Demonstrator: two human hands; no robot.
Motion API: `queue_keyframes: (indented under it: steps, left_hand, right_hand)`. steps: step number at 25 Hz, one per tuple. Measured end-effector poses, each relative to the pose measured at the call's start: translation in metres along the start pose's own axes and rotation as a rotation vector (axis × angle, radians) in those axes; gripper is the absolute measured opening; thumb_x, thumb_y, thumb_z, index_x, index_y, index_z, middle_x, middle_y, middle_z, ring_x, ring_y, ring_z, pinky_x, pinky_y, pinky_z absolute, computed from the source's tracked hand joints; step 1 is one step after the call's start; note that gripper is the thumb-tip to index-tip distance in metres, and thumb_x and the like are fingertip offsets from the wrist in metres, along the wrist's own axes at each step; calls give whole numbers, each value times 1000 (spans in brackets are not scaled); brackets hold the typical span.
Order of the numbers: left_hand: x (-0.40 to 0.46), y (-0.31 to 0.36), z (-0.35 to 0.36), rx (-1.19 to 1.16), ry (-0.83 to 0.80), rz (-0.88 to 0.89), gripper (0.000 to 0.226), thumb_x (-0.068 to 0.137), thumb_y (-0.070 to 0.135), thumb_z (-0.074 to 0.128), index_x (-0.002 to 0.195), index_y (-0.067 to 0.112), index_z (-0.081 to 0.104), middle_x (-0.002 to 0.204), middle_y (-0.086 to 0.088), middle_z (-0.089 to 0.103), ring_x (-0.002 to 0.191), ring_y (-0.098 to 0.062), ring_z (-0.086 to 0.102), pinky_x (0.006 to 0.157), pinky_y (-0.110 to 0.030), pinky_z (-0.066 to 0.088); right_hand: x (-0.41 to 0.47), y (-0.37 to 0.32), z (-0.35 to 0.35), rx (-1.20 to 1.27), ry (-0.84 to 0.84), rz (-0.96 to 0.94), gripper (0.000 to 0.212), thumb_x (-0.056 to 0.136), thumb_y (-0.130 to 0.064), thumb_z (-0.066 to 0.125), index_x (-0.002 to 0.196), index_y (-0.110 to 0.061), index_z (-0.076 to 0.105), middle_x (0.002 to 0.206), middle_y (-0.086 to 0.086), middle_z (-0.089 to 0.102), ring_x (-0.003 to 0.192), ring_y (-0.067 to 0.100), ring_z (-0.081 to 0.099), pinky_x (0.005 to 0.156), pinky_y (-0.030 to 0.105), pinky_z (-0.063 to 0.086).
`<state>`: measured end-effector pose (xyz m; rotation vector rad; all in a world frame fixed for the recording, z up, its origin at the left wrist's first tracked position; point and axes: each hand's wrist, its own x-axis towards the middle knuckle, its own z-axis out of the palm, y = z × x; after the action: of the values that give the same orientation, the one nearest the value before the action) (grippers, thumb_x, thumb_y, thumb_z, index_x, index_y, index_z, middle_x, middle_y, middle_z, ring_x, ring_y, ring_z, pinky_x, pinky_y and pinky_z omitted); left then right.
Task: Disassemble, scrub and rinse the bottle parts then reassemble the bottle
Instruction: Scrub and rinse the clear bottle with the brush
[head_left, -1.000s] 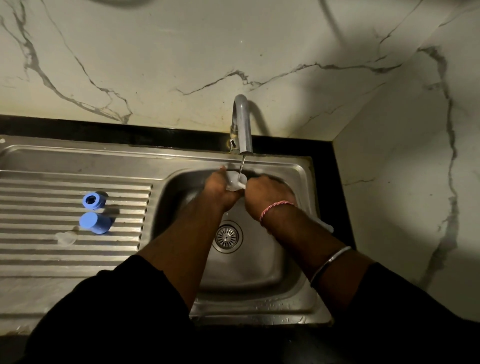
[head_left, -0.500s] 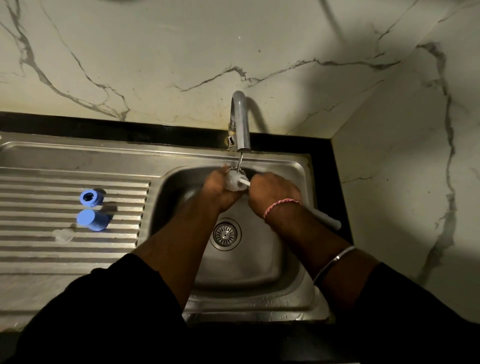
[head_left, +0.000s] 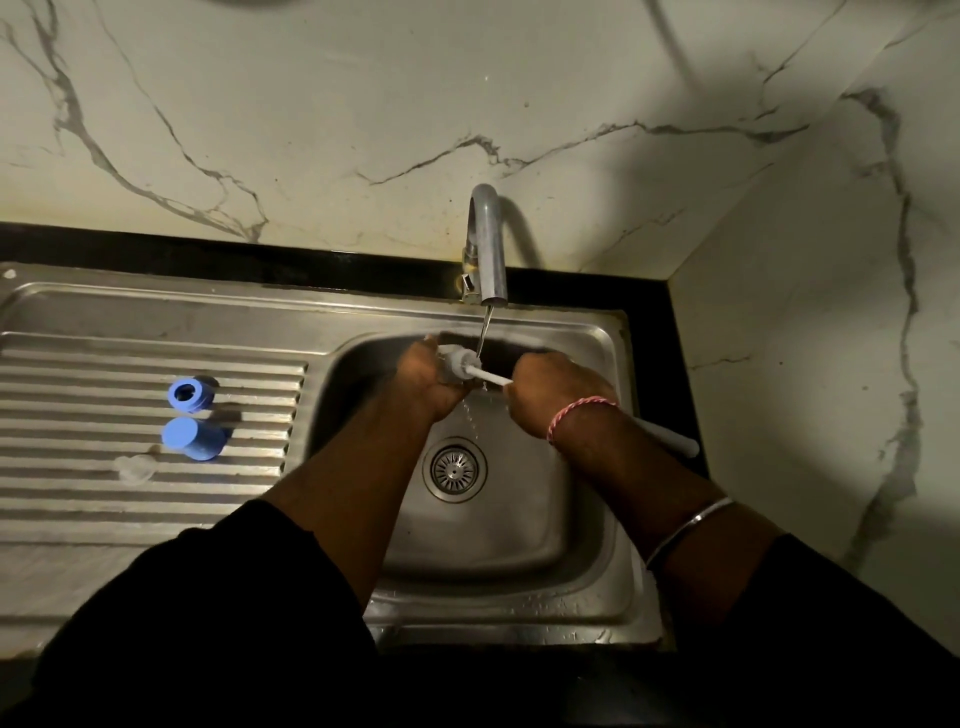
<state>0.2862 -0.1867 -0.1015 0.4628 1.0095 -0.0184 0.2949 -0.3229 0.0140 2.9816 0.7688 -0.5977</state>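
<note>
Over the sink basin (head_left: 524, 540), my left hand (head_left: 431, 384) grips a small clear bottle (head_left: 453, 364) with its mouth turned right, under a thin stream from the tap (head_left: 488, 244). My right hand (head_left: 556, 395) grips a white bottle brush (head_left: 491, 378) by its long handle; the handle's end (head_left: 675, 441) sticks out past my wrist. The brush head sits at the bottle's mouth. On the ribbed drainboard (head_left: 78, 364) to the left lie a blue ring (head_left: 189, 393), a blue cap (head_left: 191, 439) and a small clear teat (head_left: 134, 467).
Marble walls close in behind the sink and on the right. A black counter strip (head_left: 208, 254) runs along the back edge. The drain strainer (head_left: 454, 467) sits in the middle of the basin. Water drips below my hands.
My right hand has drawn the brush out to the right, so more of its white shaft shows between my hands. The bottle stays under the tap.
</note>
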Motion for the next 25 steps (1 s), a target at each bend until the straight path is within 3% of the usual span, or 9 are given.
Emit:
queue_keyframes:
  steps: [4, 8, 11, 13, 17, 19, 21, 23, 25]
  left_hand:
    - [-8, -8, 4, 109, -58, -5, 49, 109, 35, 37, 99, -5, 62, 96, -25, 70, 93, -32, 62, 107, -44, 40]
    - [-2, -1, -7, 64, -16, 5, 43, 104, 33, 56, 131, 1, 55, 126, -25, 61, 113, -34, 61, 104, -49, 52]
    - [-7, -23, -21, 37, -30, -41, 43, 96, 30, 68, 127, 1, 58, 122, -21, 65, 105, -32, 67, 91, -45, 59]
    - [-2, -33, -40, 13, 64, -27, 42, 92, 27, 71, 125, 3, 61, 118, -24, 68, 105, -37, 69, 86, -47, 61]
    - [9, -42, -69, -57, 111, -32, 56, 87, 30, 75, 132, 0, 59, 130, -25, 64, 115, -38, 66, 99, -53, 54]
    - [-5, -42, -61, -115, 91, -18, 35, 94, 29, 62, 109, -2, 62, 108, -19, 63, 100, -32, 65, 98, -46, 53]
    - [-9, -35, -57, -125, 69, -18, 20, 97, 23, 52, 91, 5, 58, 92, -16, 55, 79, -28, 58, 83, -44, 53]
    - [-8, -33, -62, -39, 80, -31, 23, 98, 23, 59, 104, 1, 60, 104, -21, 61, 82, -31, 64, 79, -47, 59]
    - [-13, -38, -64, 10, 47, -24, 42, 94, 25, 72, 122, -4, 60, 117, -22, 67, 95, -36, 72, 85, -50, 61]
  right_hand:
    - [-5, -13, 0, -71, 56, -84, 31, 100, -18, 44, 121, -15, 67, 117, 11, 70, 106, 31, 68, 83, 36, 50]
    - [-1, 0, -3, -5, -6, 19, 26, 98, -21, 52, 117, -14, 68, 114, 11, 69, 104, 31, 67, 80, 35, 48]
    - [-8, -12, 23, 47, -69, -44, 18, 100, -19, 52, 109, -13, 66, 92, 4, 64, 88, 25, 66, 80, 35, 54]
    - [-10, -13, 48, 122, -178, -80, 18, 99, -25, 56, 104, -12, 67, 88, 2, 62, 81, 19, 60, 76, 32, 51]
    - [-10, -6, 63, 176, -207, 20, 22, 95, -27, 63, 102, -8, 69, 98, 9, 68, 87, 23, 65, 76, 35, 55]
    - [-16, -14, 64, 172, -159, 8, 13, 96, -21, 62, 100, -10, 66, 100, 10, 67, 88, 25, 64, 73, 34, 51]
    - [-19, -14, 64, 162, -177, -17, 14, 95, -22, 61, 99, -11, 67, 101, 11, 68, 86, 25, 63, 69, 32, 47]
    - [-18, -5, 63, 141, -189, 25, 21, 95, -30, 62, 98, -11, 69, 100, 9, 70, 85, 24, 65, 73, 34, 53]
    - [-26, -7, 62, 114, -134, 27, 19, 97, -29, 60, 101, -12, 67, 99, 6, 67, 88, 25, 66, 77, 37, 56]
